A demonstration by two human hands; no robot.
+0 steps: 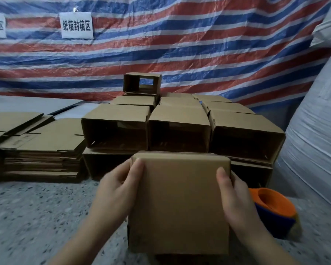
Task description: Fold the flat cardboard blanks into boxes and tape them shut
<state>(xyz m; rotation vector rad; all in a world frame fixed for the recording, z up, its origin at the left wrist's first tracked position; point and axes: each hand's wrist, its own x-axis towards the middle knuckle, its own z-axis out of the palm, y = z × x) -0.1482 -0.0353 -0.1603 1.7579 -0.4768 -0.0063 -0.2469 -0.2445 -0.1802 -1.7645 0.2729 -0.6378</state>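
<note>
A folded brown cardboard box (180,203) is held in front of me, its plain face turned up. My left hand (117,186) grips its left side, thumb lying over the top left corner. My right hand (235,194) grips its right side, thumb on the top face. Flat cardboard blanks (38,142) lie stacked on the floor at the left. An orange and blue tape dispenser (275,209) sits on the floor just right of my right hand, partly hidden by it.
Several folded boxes with open ends (178,129) are stacked in rows right behind the held box. A striped tarp (180,44) with a white sign (76,25) hangs behind. A large white wrapped bundle (317,140) stands at the right. The floor (36,217) is speckled concrete.
</note>
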